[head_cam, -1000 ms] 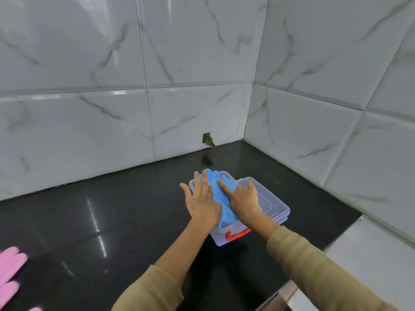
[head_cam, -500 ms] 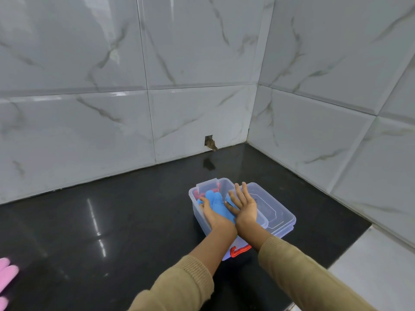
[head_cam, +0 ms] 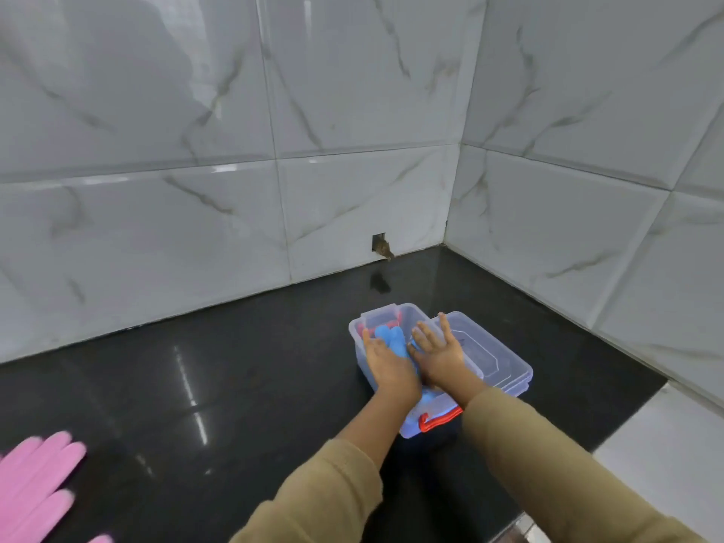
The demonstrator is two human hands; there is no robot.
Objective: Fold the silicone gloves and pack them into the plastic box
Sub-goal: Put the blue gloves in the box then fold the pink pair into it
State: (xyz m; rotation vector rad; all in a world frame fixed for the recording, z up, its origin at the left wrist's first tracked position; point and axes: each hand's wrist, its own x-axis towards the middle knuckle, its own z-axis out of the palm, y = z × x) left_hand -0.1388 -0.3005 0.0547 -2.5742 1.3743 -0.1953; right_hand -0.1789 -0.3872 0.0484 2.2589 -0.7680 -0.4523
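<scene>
A clear plastic box (head_cam: 358,339) with red clasps stands on the black counter near the right corner. A folded blue silicone glove (head_cam: 388,337) lies inside it, its finger ends showing at the far side. My left hand (head_cam: 386,366) lies flat on the glove, pressing it down in the box. Beside it, my right hand (head_cam: 438,350) rests palm down with fingers spread, over the glove's right part and the box's right rim. A pink silicone glove (head_cam: 35,487) lies flat at the counter's near left corner.
The box's clear lid (head_cam: 489,358) lies beside the box on the right. Marble-tiled walls meet in a corner behind; a small hole (head_cam: 381,248) is in the back wall. A white ledge (head_cam: 666,440) borders the black counter (head_cam: 215,386) on the right.
Both hands have pushed the blue glove from above the box down into it. The view shifted, bringing more of the pink glove into sight.
</scene>
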